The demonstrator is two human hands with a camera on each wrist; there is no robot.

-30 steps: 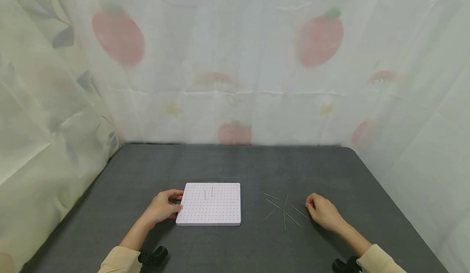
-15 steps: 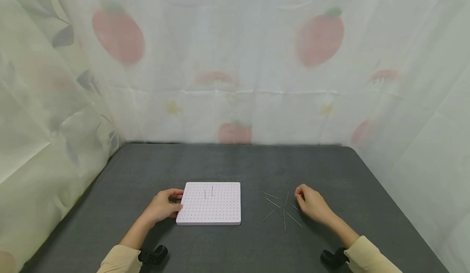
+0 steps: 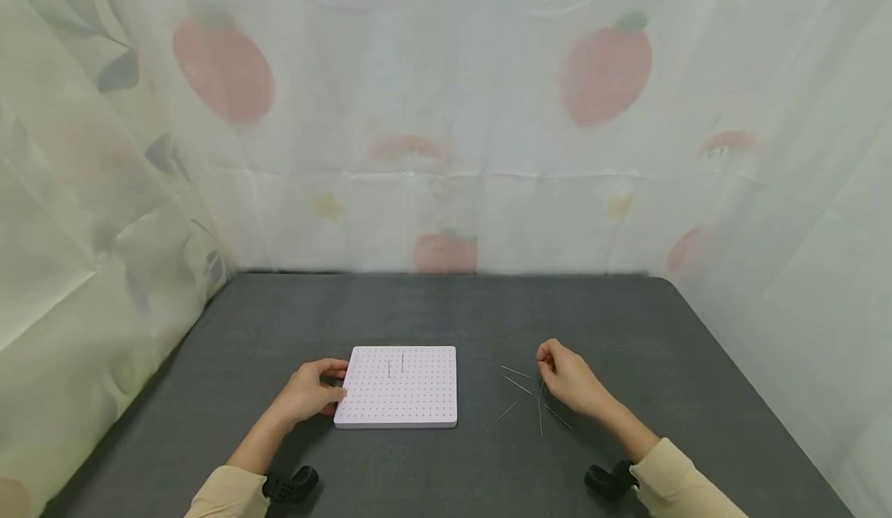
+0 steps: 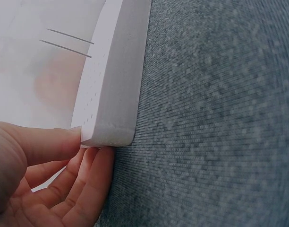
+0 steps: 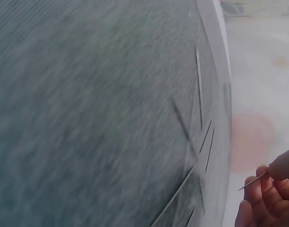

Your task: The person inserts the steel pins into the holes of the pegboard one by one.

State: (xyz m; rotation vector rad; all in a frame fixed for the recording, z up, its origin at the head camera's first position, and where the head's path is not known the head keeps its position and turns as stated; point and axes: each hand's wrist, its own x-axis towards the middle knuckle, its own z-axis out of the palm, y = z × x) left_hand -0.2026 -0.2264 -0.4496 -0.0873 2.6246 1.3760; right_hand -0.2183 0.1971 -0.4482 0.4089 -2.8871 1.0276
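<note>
A white board with rows of small holes (image 3: 418, 403) lies flat on the dark table. Two thin metal pins (image 3: 402, 363) stand upright in its upper left part. My left hand (image 3: 304, 392) holds the board's left edge; in the left wrist view the thumb (image 4: 55, 144) presses the face while the fingers sit against the side. My right hand (image 3: 577, 382) is above the table, right of the board. Between its thumb and fingers it pinches a thin metal pin (image 5: 252, 181), seen in the right wrist view but too small to make out in the head view.
Several loose pins (image 3: 540, 419) lie spread on the table (image 3: 488, 464) between the board and my right hand, which covers part of them. A printed curtain (image 3: 530, 216) hangs behind the table's far edge and along both sides.
My right hand has moved left and away from me, from the right of the loose pins to over their right side. The left hand and the board have stayed in place.
</note>
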